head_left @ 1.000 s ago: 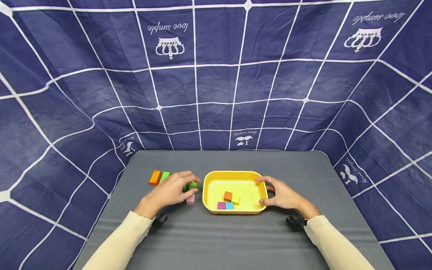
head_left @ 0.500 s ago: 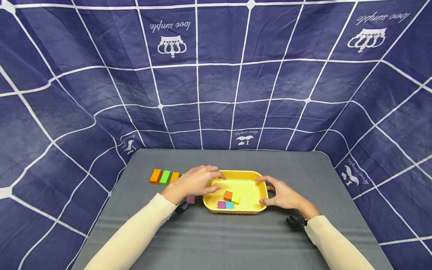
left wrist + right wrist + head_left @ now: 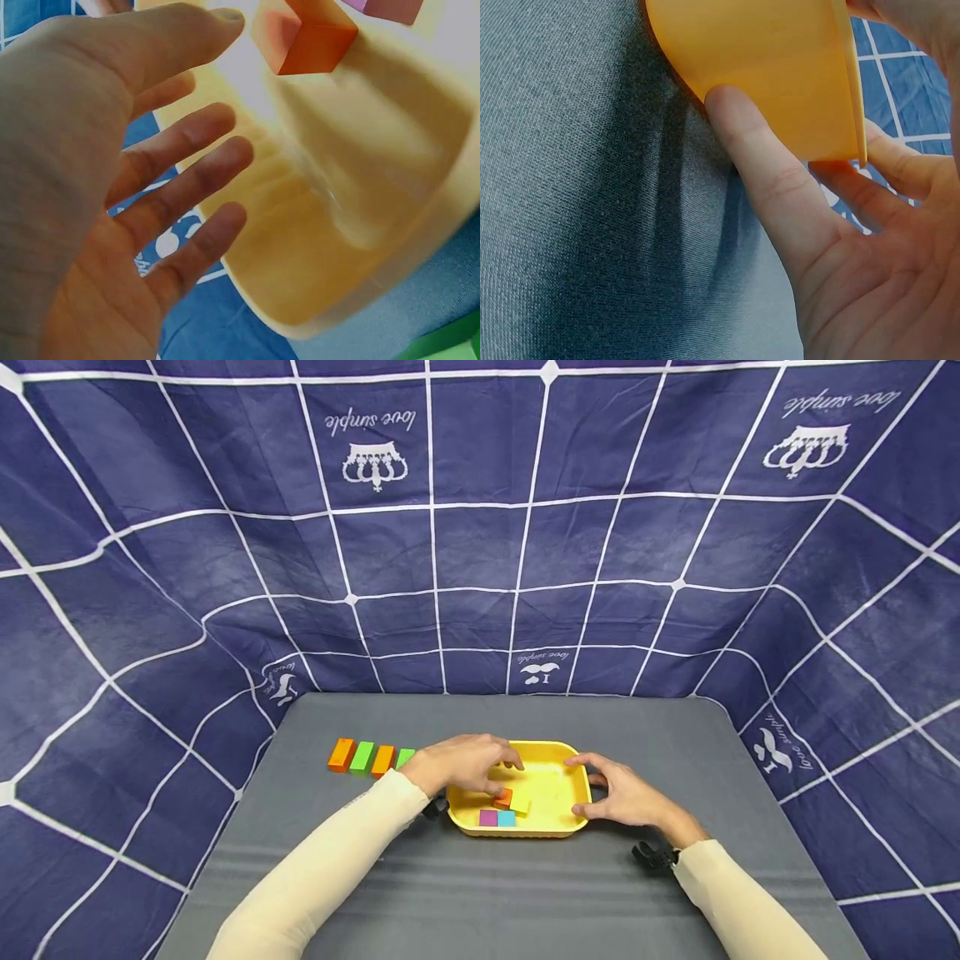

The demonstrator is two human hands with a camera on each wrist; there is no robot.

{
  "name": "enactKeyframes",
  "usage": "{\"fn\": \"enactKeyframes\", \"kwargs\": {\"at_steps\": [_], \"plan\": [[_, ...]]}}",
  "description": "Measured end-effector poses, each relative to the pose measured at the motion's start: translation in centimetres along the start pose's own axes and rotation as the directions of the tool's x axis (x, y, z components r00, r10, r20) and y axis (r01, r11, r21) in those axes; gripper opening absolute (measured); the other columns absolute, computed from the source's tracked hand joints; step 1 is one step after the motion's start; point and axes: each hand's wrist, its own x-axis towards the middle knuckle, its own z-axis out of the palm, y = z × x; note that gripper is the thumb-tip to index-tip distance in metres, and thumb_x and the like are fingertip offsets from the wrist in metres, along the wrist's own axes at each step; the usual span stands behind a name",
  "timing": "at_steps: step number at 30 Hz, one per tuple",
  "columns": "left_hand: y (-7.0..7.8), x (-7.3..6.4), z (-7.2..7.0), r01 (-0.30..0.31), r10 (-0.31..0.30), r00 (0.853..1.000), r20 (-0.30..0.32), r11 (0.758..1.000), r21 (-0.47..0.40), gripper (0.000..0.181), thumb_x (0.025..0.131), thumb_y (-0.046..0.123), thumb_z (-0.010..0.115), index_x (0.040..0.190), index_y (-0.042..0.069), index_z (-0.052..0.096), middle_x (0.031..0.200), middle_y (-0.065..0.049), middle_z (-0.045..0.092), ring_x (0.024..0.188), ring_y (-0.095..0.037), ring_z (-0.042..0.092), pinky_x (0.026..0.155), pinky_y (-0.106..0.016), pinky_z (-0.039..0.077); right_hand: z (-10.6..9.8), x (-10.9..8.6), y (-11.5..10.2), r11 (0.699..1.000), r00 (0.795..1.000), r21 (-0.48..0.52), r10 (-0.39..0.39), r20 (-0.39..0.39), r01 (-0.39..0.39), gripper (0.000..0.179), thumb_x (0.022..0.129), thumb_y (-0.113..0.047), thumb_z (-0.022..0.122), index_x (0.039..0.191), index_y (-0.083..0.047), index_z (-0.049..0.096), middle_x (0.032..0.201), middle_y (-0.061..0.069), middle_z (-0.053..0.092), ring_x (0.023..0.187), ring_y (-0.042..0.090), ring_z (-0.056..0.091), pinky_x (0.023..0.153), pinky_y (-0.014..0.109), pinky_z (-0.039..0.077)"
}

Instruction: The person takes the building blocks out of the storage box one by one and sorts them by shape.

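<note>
Tray (image 3: 555, 785) | yellow, round-cornered, shallow | 4 coloured blocks (image 3: 506, 819) inside

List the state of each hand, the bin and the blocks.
Yellow bin: upright, holding blocks.
Left hand: fingers relaxed, holding nothing.
Right hand: gripping the bin's end.
Orange block: in bin.
Yellow block: in bin.
Purple block: in bin.
Blue block: in bin.
Outside blocks: in a row, rightmost partly hidden.

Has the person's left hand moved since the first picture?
Yes, rightward: from left of the yellow tray to over it. Left hand, yellow tray.
</note>
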Motion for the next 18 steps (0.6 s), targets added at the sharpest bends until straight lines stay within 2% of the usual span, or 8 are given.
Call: {"fn": "enactKeyframes", "kwargs": {"at_steps": [8, 14, 18], "plan": [[-0.4, 0.6, 1.1, -0.002, 0.003, 0.998, 0.058, 1.000, -0.019, 0.050, 0.101, 0.038, 0.094, 0.147, 0.021, 0.080, 0.133, 0.002, 0.083, 0.122, -0.016, 0.076, 0.111, -0.032, 0.062, 0.1, -0.1, 0.1, 1.000, 1.000, -0.001, 0.001, 0.004, -0.001, 0.083, 0.092, -0.028, 0.100, 0.161, -0.008, 0.060, 0.172, 0.026, 0.055, 0.140, 0.046, 0.075, 0.117, 0.054, 0.064], [-0.5, 0.8, 1.5, 0.006, -0.005, 0.998, 0.070, 1.000, -0.015, 0.048, 0.102, 0.038, 0.093, 0.146, 0.022, 0.080, 0.126, 0.003, 0.083, 0.116, -0.012, 0.074, 0.108, -0.029, 0.061, 0.0, 0.0, -0.1, 1.000, 1.000, 0.001, 0.005, 0.005, -0.005, 0.083, 0.091, -0.028, 0.100, 0.161, -0.008, 0.060, 0.171, 0.027, 0.055, 0.140, 0.046, 0.076, 0.114, 0.045, 0.066], [-0.4, 0.8, 1.8, 0.002, -0.001, 0.998, 0.058, 1.000, -0.014, 0.041, 0.102, 0.036, 0.093, 0.140, 0.021, 0.082, 0.118, 0.005, 0.083, 0.107, -0.009, 0.074, 0.103, -0.026, 0.061, 0.1, 0.0, -0.2, 1.000, 1.000, -0.003, 0.001, -0.005, -0.001, 0.082, 0.091, -0.027, 0.101, 0.160, -0.008, 0.061, 0.170, 0.027, 0.057, 0.139, 0.045, 0.076, 0.115, 0.049, 0.066]]}}
